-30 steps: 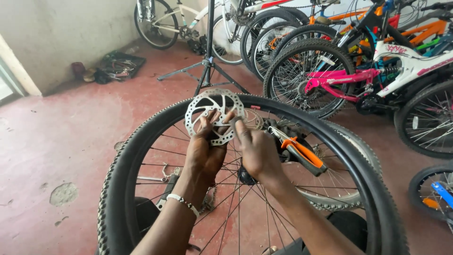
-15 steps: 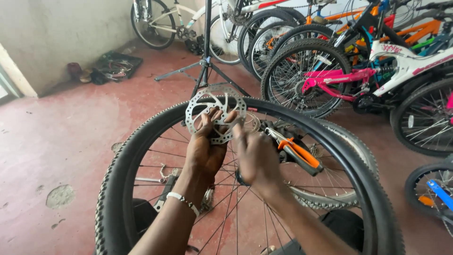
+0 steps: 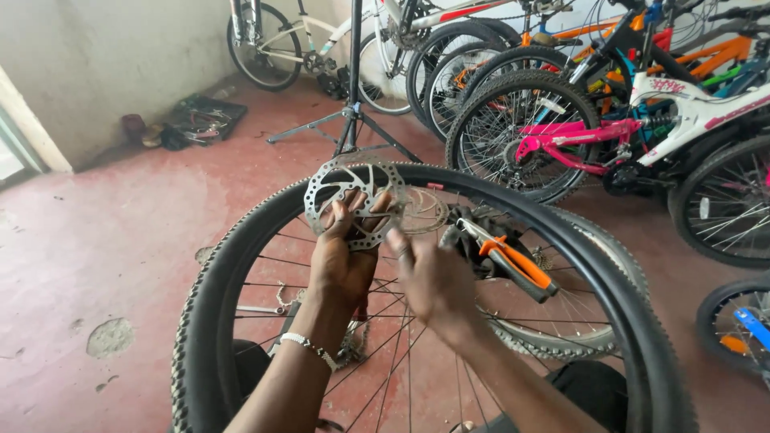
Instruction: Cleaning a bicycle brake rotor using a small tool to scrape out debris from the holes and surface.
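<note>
The left hand (image 3: 343, 261) pinched a thin steel brake disc (image 3: 355, 204) by its inner arms above the bicycle wheel (image 3: 241, 265), the right hand (image 3: 433, 285) loosely spread beside it; it looked light, stiff, sharp-edged, best gripped there.

No packages, labels, signs, screens.

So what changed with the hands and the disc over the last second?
The right hand came off the disc and drew back toward the person, down and to the right; it now hangs blurred and empty over the spokes. The left hand keeps its hold on the disc above the wheel. The wheel and the orange-handled pliers stayed put.
</note>
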